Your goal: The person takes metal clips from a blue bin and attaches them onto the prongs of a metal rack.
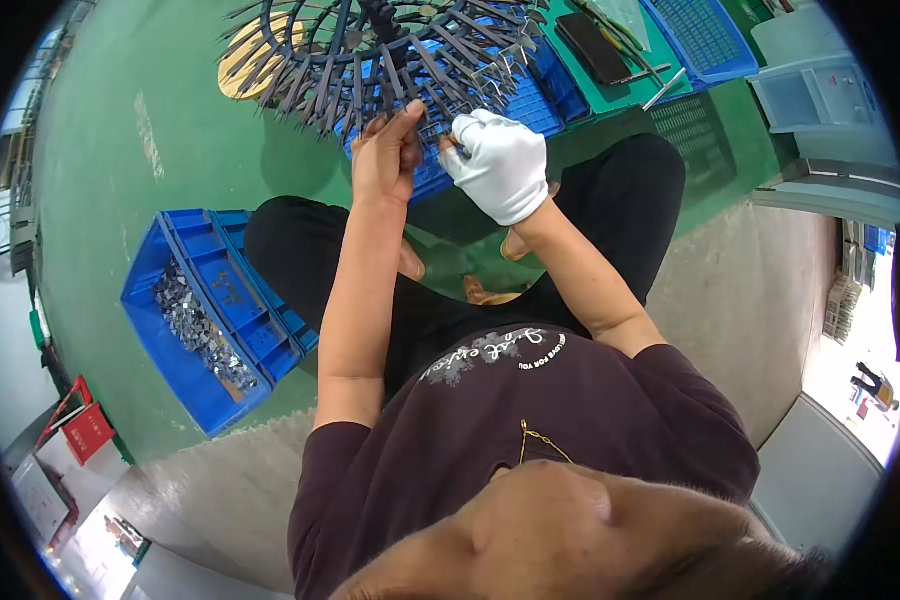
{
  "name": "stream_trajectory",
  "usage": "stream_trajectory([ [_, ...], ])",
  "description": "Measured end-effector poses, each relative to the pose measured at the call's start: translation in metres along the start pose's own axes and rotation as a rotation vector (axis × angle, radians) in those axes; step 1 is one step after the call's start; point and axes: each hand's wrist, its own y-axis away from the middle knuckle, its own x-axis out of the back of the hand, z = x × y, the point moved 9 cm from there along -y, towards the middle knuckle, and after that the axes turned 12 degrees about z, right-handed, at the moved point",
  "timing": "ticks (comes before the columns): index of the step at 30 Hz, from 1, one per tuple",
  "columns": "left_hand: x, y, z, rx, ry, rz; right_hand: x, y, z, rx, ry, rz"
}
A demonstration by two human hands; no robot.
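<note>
A round dark rack (355, 62) with many thin prongs radiating outward stands at the top of the view. My bare left hand (383, 160) is at its near edge, fingers curled and thumb pressed forward among the prong tips. Beside it, my right hand (502, 165) wears a white glove, its fingertips pinched together close to the same edge. What either hand grips is hidden or too small to name. Small clear square frames (485, 78) hang on prongs at the rack's right side.
Blue crates (535, 112) lie under and right of the rack. A dark phone-like case (590, 48) and thin tools rest on a green surface. On the left floor, a blue bin (185, 375) holds many small shiny pieces. A round wooden stool top (250, 62) shows behind the rack.
</note>
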Motion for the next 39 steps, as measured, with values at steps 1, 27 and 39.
stream_trajectory([
  [1,0.000,-0.001,0.000,-0.003,0.011,0.001,0.000,0.000,0.000,0.003,0.003,0.009],
  [27,0.000,-0.003,-0.002,0.017,0.052,-0.005,-0.003,-0.004,-0.002,-0.028,-0.011,-0.004],
  [39,0.049,0.061,-0.043,0.339,0.422,-0.020,0.019,0.019,-0.015,-0.147,-0.437,-0.206],
])
